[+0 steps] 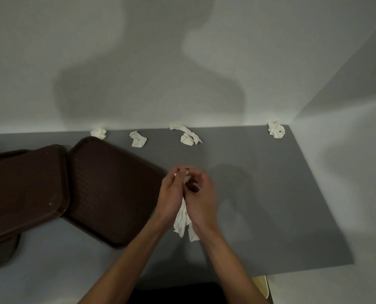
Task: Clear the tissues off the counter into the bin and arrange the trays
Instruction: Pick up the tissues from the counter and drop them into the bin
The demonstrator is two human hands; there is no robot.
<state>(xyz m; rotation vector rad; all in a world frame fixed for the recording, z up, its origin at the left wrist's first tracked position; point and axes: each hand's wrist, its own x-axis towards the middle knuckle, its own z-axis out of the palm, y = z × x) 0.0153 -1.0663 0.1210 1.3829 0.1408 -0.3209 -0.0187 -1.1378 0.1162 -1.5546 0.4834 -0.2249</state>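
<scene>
**White tissue bunched up between both hands, four more along the wall**

Watching the head cam feed. Both hands are together above the middle of the grey table (259,194), just off the right corner of the right tray (112,189). The left hand (171,194) and the right hand (201,198) each have their fingers curled round the same long tissue (182,218). A bit of it pokes out up by the fingertips, and the tail hangs down between the wrists. The fingers are kinda blurry, so I can't tell exactly which ones are doing the pinching.

Four more bits of paper sit along the back edge of the table, right up by the wall (182,62):
- far-left tissue (98,133), a little ball just behind the right tray's back corner
- second tissue (137,139), crumpled, a bit to the right of that
- torn tissue (188,136), stringy and spread out, about mid-table
- corner tissue (276,129), tucked into the far right corner

Both trays are dark brown and lie on the left side. The left tray (22,189) overlaps the left edge of the right tray, which sits at an angle to the table.
</scene>
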